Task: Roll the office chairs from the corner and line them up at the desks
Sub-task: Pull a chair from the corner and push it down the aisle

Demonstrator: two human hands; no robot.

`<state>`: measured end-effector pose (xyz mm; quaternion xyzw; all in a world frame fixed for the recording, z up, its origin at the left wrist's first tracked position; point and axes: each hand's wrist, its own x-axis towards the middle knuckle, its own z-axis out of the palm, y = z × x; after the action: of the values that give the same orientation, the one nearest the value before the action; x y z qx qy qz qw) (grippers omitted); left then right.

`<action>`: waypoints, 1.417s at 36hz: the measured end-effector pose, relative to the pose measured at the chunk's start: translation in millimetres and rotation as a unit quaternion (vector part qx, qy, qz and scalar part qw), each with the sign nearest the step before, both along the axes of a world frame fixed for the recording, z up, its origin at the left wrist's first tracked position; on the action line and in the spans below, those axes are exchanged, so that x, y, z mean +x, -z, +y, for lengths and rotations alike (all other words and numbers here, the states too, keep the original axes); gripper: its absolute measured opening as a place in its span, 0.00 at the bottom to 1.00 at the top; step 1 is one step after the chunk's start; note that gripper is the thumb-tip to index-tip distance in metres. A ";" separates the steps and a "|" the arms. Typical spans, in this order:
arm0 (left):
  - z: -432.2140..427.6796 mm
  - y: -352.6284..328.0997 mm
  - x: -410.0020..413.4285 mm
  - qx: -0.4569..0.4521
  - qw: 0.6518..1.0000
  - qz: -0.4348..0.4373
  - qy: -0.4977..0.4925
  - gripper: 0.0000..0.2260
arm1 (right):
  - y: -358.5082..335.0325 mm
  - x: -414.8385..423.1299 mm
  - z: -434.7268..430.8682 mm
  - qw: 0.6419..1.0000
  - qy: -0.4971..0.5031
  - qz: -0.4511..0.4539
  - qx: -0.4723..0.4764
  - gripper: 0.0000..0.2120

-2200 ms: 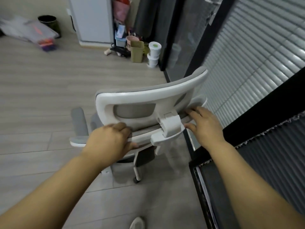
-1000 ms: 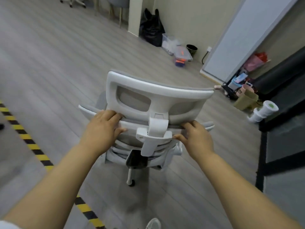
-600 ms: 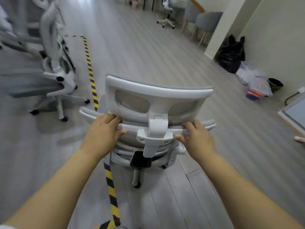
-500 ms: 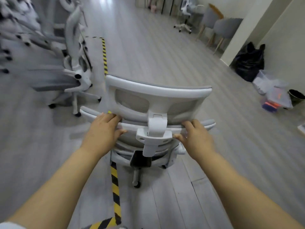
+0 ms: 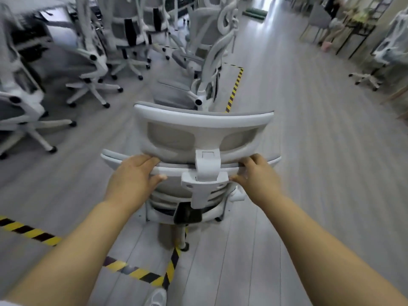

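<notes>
At the upper left of the frame a crowd of white-and-grey parked chairs (image 5: 92, 69) stands on the grey plank floor (image 5: 320, 173), all of them blurred. At the lower left, yellow-and-black tape (image 5: 28, 233) runs across the floor toward the bottom centre. Left of centre the left hand (image 5: 132, 180) grips the top rail of the chair (image 5: 203, 129), fingers curled over it and thumb underneath. A shoe (image 5: 155, 298) tip shows at the bottom edge. The chair fills the middle of the frame, seen from behind, its headrest above the rail and one caster just beside the tape. Beyond it a side-on chair (image 5: 198, 85) stands in the row. Right of centre the right hand (image 5: 258, 180) clamps the same rail across the headrest bracket, so the hands sit apart. At the upper right a lone chair base (image 5: 366, 78) stands well apart, too blurred to tell more.
</notes>
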<state>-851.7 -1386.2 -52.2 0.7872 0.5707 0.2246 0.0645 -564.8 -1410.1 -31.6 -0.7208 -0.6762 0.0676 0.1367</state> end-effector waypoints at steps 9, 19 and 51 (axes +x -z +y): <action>-0.2 1.3 -45.5 0.006 0.998 -0.009 -0.056 0.19 | -6.2 -42.6 49.5 0.997 -0.076 -0.017 -0.011 0.22; 44.5 -3.9 -89.4 -0.007 0.995 -0.026 -0.100 0.14 | -8.1 -91.0 104.8 0.994 -0.101 -0.035 -0.001 0.21; 171.9 -3.1 -47.0 -0.006 0.979 -0.018 -0.203 0.17 | -5.9 -66.6 293.2 0.982 -0.189 0.000 -0.028 0.24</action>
<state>-898.7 -1214.3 -49.1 0.6503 0.7188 0.2436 0.0319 -631.4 -1116.8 -25.7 -0.5835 -0.7980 0.1110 0.1015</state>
